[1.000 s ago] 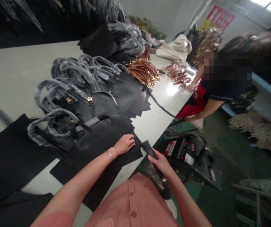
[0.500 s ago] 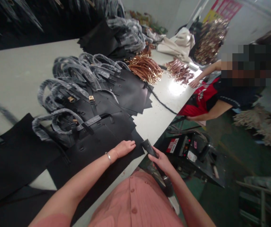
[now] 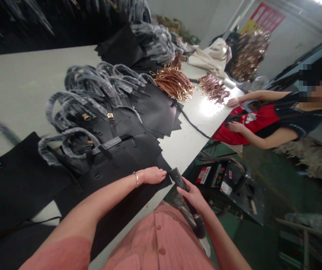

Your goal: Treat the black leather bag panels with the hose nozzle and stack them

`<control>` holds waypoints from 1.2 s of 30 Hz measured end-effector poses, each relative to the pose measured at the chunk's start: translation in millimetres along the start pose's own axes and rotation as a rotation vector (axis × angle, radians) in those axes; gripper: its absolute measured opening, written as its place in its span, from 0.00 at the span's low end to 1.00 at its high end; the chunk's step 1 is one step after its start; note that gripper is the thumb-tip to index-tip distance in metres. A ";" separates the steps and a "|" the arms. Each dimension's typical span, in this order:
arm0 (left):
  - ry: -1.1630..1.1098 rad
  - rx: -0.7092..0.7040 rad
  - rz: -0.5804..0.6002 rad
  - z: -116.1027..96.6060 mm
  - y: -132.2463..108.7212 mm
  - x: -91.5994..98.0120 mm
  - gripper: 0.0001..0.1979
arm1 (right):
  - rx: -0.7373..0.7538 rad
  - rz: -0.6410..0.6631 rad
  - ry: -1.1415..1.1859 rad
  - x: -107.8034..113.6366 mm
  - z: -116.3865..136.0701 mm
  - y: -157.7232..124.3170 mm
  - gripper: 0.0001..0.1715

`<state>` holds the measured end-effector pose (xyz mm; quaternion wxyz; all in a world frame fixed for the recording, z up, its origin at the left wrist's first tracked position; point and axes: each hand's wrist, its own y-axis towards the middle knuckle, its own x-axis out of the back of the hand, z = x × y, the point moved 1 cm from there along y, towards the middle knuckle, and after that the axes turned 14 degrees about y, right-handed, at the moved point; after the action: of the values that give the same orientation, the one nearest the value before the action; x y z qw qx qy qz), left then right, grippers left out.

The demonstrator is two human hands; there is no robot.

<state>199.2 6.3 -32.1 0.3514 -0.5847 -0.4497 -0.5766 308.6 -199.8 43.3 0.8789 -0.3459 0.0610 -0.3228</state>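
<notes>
My left hand [image 3: 154, 175], a bracelet on its wrist, rests at the right end of a black leather panel [image 3: 124, 163]. Its fingers are bunched on the panel's edge; their undersides are hidden. A black handheld tool [image 3: 180, 180] with a flat, squared tip is gripped in my right hand [image 3: 192, 195]. The tip sits just right of my left fingertips, close to the panel's edge. More black bag panels overlap on the table, with plastic-wrapped handles [image 3: 76, 140] and gold buckles [image 3: 110, 117] on them.
Brown straps with gold clasps [image 3: 174, 84] lie farther back on the white table [image 3: 186, 150]. A black machine [image 3: 228, 187] with a red-and-white label stands beyond the table's right edge. A co-worker in a red apron [image 3: 262, 122] is at the far right, one hand on the table.
My left hand has slid slightly right along the panel, nearer the tool's tip. The tool has barely moved. The co-worker has leaned back, a hand now showing in front of the apron.
</notes>
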 end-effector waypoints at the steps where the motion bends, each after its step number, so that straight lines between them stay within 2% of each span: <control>1: 0.010 0.004 0.021 -0.1 1.0 0.1 0.11 | 0.005 0.000 -0.004 -0.3 0.3 0.0 0.43; 4: 0.018 0.049 0.091 -0.3 3.7 -1.0 0.12 | 0.016 0.018 -0.011 -1.6 0.7 1.2 0.43; 6: -0.039 0.142 0.107 0.0 6.3 -3.4 0.11 | 0.021 0.007 -0.014 -2.0 0.9 2.4 0.43; 11: -0.226 0.530 0.048 3.7 20.5 -12.7 0.08 | 0.057 -0.034 -0.024 -0.4 5.6 5.2 0.43; 17: -0.299 0.823 -0.052 11.9 36.8 -21.4 0.12 | 0.027 -0.006 -0.018 -0.6 16.5 2.9 0.43; 20: -0.351 0.874 -0.092 13.4 33.0 -20.3 0.11 | -0.008 0.047 -0.015 -2.4 19.5 -0.6 0.40; 23: -0.360 0.901 -0.148 8.7 20.9 -17.0 0.05 | -0.029 0.104 -0.028 -4.2 21.5 -2.3 0.36; 27: -0.354 0.922 -0.214 -0.1 7.1 -17.0 0.11 | -0.084 0.146 -0.022 -7.9 24.7 5.3 0.28; 30: -0.375 0.919 -0.249 -1.8 4.7 -20.3 0.12 | -0.121 0.156 -0.001 -11.3 27.3 18.8 0.21; 33: -0.422 0.911 -0.299 -0.6 4.9 -22.4 0.12 | -0.117 0.160 0.000 -12.3 29.5 29.2 0.21; 36: -0.479 0.923 -0.359 0.0 4.2 -22.1 0.13 | -0.115 0.175 -0.015 -10.0 30.6 27.7 0.21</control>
<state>204.6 2.2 -53.6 0.3554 -0.3990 -0.8157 -0.2214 325.4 -161.0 47.3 0.8829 -0.3917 0.1029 -0.2379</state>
